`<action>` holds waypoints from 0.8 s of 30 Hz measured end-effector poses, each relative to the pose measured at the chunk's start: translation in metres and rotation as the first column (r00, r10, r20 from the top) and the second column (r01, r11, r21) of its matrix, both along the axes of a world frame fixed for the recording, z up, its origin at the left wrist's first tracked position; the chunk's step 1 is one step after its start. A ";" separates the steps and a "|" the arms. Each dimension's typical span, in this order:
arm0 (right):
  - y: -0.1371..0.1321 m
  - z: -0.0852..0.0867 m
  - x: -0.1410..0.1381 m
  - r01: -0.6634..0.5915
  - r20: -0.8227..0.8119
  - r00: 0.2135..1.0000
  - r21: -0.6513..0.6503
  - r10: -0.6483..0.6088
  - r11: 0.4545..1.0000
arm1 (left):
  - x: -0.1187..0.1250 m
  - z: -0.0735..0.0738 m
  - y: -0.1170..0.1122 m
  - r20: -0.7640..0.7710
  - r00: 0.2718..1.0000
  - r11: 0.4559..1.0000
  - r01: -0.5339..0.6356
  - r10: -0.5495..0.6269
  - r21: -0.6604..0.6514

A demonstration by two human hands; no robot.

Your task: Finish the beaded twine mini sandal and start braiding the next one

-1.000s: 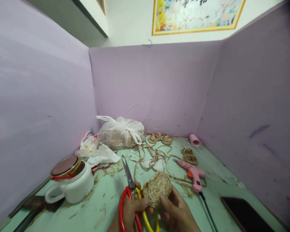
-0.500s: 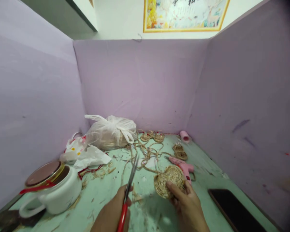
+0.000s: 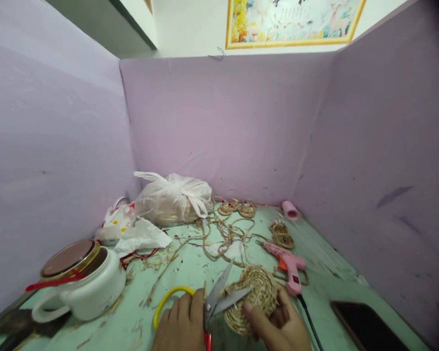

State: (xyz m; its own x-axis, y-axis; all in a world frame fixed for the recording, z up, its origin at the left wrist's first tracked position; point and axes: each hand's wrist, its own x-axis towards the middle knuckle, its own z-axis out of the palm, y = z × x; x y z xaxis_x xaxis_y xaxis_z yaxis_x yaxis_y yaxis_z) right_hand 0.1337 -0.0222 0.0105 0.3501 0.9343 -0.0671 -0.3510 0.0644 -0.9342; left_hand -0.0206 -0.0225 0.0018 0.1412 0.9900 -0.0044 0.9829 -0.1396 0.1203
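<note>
Yellow-and-red scissors (image 3: 212, 303): gripped in the left hand (image 3: 181, 319), its fingers curled round the handles; blades parted, one crossing in front of a woven straw piece (image 3: 262, 287)
Right hand (image 3: 283, 324): pinching the straw piece by its right edge, thumb on top; the rounded, coiled piece sits at near centre, just right of the scissors
Dark phone (image 3: 366, 321): flat at near right on the pale green table (image 3: 186, 265)
White mug (image 3: 98, 290): at left, its handle toward the near left
Pink glue gun (image 3: 294, 268): on its side beyond the right hand, nozzle leftward
Tan cord (image 3: 225, 239): tangled loosely mid-table
Small woven sandals (image 3: 282, 234): just beyond the glue gun
White plastic bag (image 3: 173, 197): knotted, back left
Pink roll (image 3: 291, 210): lying back right
Lilac panels (image 3: 219, 117): round three sides
Framed picture (image 3: 292, 22): on the wall above
</note>
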 end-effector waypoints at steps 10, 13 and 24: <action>-0.006 0.010 0.000 -0.054 -0.056 0.997 -0.039 0.051 0.998 | 0.007 0.024 -0.015 -0.097 0.995 0.998 -0.007 0.014 0.069; -0.007 0.011 -0.001 -0.050 -0.074 0.996 -0.047 0.047 0.998 | 0.009 0.024 -0.017 -0.120 0.992 0.995 -0.013 0.025 0.098; -0.006 0.015 0.001 -0.074 -0.147 0.987 -0.039 0.068 0.996 | 0.001 0.028 -0.013 -0.013 1.000 0.998 0.026 -0.027 -0.057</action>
State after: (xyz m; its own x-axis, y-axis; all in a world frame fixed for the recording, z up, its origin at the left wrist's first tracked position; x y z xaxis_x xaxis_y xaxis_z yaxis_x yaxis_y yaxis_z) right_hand 0.1346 -0.0277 0.0253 0.2663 0.9514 -0.1545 -0.4856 -0.0061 -0.8742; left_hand -0.0195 -0.0356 0.0297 0.1669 0.9840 -0.0630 0.9806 -0.1590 0.1150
